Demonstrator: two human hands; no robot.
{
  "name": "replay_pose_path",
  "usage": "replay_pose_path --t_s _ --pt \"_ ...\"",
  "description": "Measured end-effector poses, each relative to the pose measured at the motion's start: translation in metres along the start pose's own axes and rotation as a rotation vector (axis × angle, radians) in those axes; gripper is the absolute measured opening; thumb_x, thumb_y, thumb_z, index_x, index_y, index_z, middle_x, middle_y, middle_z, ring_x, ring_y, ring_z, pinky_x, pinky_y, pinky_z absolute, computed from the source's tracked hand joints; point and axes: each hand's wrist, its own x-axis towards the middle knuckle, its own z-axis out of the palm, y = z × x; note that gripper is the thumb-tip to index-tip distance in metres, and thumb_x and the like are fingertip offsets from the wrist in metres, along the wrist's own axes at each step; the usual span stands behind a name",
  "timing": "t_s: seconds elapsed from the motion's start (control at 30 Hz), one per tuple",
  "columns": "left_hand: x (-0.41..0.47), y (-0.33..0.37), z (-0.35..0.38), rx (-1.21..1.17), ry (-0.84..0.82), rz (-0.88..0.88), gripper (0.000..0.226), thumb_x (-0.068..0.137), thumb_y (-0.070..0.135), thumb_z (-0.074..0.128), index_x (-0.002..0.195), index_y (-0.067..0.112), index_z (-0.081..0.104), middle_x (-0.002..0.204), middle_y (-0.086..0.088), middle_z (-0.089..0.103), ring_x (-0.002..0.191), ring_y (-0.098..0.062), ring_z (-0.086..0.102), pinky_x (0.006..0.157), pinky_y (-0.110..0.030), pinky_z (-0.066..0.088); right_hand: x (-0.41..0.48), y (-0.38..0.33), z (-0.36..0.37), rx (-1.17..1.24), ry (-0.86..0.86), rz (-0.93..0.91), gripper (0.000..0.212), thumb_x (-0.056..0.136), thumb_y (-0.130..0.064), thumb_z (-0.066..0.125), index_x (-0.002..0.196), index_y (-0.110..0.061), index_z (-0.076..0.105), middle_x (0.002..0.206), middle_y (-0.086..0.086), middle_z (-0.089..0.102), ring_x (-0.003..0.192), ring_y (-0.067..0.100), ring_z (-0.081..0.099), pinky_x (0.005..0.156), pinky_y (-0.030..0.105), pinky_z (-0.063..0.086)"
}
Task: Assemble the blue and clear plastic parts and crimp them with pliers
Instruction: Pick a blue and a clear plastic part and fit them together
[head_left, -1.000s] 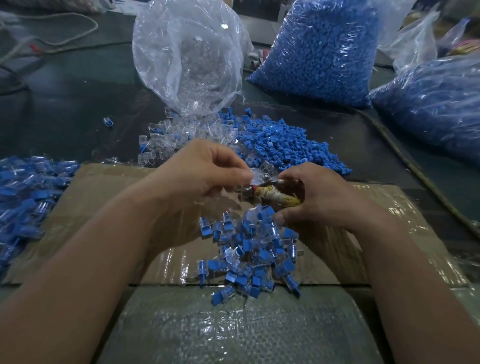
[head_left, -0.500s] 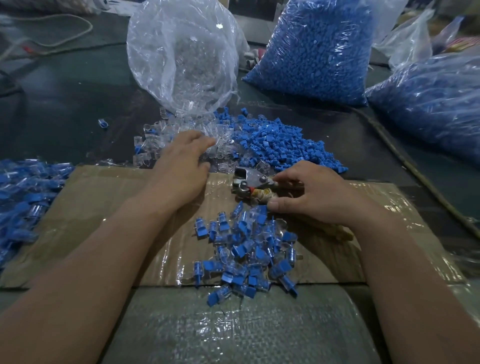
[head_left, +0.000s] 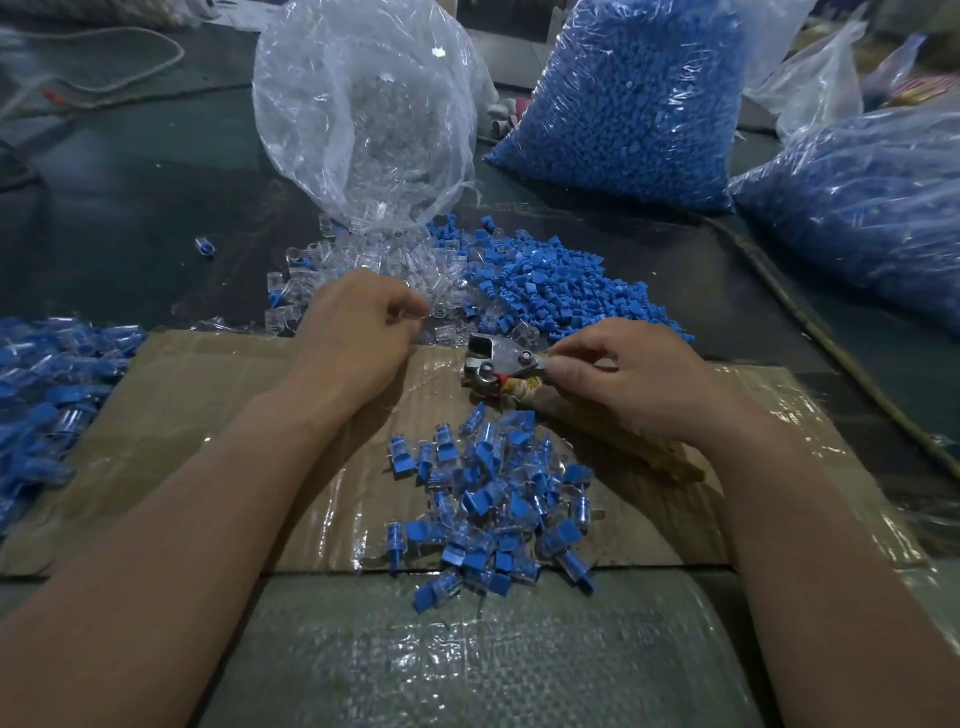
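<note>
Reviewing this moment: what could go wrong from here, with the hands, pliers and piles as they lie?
1. The left hand sits where clear parts and blue parts mingle; it might pick the wrong piece.
2. The assembled pieces spill over the cardboard's near edge, between both forearms; a sweep could scatter them.
3. The right hand holds the pliers near the head; fingers could get pinched.
</note>
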Motion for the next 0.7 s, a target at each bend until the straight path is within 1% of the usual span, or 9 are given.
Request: replay_pose_path --t_s 0.07,0.1,0.17,0.23,0.3,0.47,0.57,0.63,0.7 --pt "-0.003 0.005 -0.002 -0.212 -0.005 -0.084 0.014 0.084 0.014 0.065 0.098 0.017 0.07 0.09 0.003 0.068 0.078 -0.005 0.06 0.083 -0.028 0.048 0.001 0.003 -0.001 0.043 0.109 0.032 0.028 0.089 -0.042 0.05 0.1 -0.022 0.065 0.082 -0.016 0.056 0.076 -0.004 0.047 0.062 0.014 0.032" --pt "-0.005 0.008 -0.003 -0.316 -0.027 -0.12 0.01 0.083 0.015 0.066 0.093 0.018 0.069 0.085 0.004 0.068 0.077 -0.007 0.062 0.079 -0.026 0.05 0.001 0.006 -0.002 0.058 0.175 0.054 0.024 0.09 -0.038 0.051 0.098 -0.02 0.066 0.078 -0.016 0.056 0.073 -0.003 0.048 0.06 0.015 0.032" --pt "-0.008 0.014 -0.006 -0.48 -0.091 -0.167 0.004 0.082 0.017 0.066 0.083 0.021 0.067 0.073 0.005 0.068 0.067 -0.005 0.064 0.064 -0.017 0.051 0.003 0.011 -0.003 0.055 0.302 0.104 0.02 0.09 -0.031 0.055 0.094 -0.017 0.068 0.07 -0.019 0.052 0.067 -0.003 0.048 0.058 0.021 0.035" --pt "-0.009 0.019 -0.01 -0.602 -0.15 -0.205 0.005 0.082 0.017 0.065 0.078 0.02 0.066 0.063 0.006 0.068 0.056 -0.002 0.062 0.051 -0.012 0.048 0.005 0.016 -0.002 0.029 0.378 0.146 0.017 0.09 -0.027 0.056 0.093 -0.015 0.069 0.068 -0.017 0.051 0.065 -0.003 0.047 0.062 0.022 0.035" --pt "-0.01 0.024 -0.011 -0.665 -0.194 -0.224 0.006 0.083 0.016 0.063 0.078 0.016 0.065 0.06 0.006 0.067 0.052 -0.002 0.061 0.046 -0.012 0.046 0.008 0.019 0.0 0.028 0.408 0.167 0.015 0.09 -0.024 0.057 0.094 -0.015 0.069 0.07 -0.014 0.052 0.066 0.0 0.048 0.065 0.022 0.035" --pt "-0.013 0.029 -0.012 -0.718 -0.25 -0.231 0.006 0.082 0.012 0.064 0.077 0.014 0.064 0.058 0.005 0.067 0.052 -0.005 0.061 0.046 -0.013 0.046 0.02 0.014 0.01 0.0 0.359 0.122 0.019 0.089 -0.023 0.058 0.103 -0.016 0.069 0.093 -0.006 0.063 0.079 0.004 0.05 0.076 0.022 0.038" --pt "-0.013 0.029 -0.012 -0.745 -0.3 -0.237 0.005 0.079 0.009 0.065 0.078 0.014 0.064 0.062 0.003 0.068 0.057 -0.008 0.064 0.052 -0.015 0.05 0.026 0.016 0.013 -0.102 0.297 0.184 0.02 0.088 -0.024 0.058 0.105 -0.018 0.068 0.106 -0.001 0.062 0.088 0.01 0.05 0.078 0.026 0.038" --pt "-0.013 0.03 -0.012 -0.758 -0.334 -0.238 0.008 0.078 0.006 0.065 0.078 0.013 0.063 0.064 0.002 0.069 0.058 -0.008 0.065 0.052 -0.016 0.052 0.028 0.019 0.013 -0.121 0.254 0.245 0.016 0.087 -0.025 0.059 0.098 -0.019 0.068 0.101 -0.001 0.062 0.088 0.012 0.05 0.075 0.027 0.038" --pt "-0.014 0.032 -0.012 -0.766 -0.352 -0.233 0.012 0.077 0.002 0.065 0.078 0.013 0.063 0.064 0.001 0.068 0.056 -0.007 0.064 0.048 -0.014 0.048 0.028 0.02 0.011 -0.097 0.233 0.28 0.006 0.084 -0.025 0.062 0.087 -0.021 0.066 0.09 -0.005 0.058 0.084 0.011 0.048 0.071 0.028 0.037"
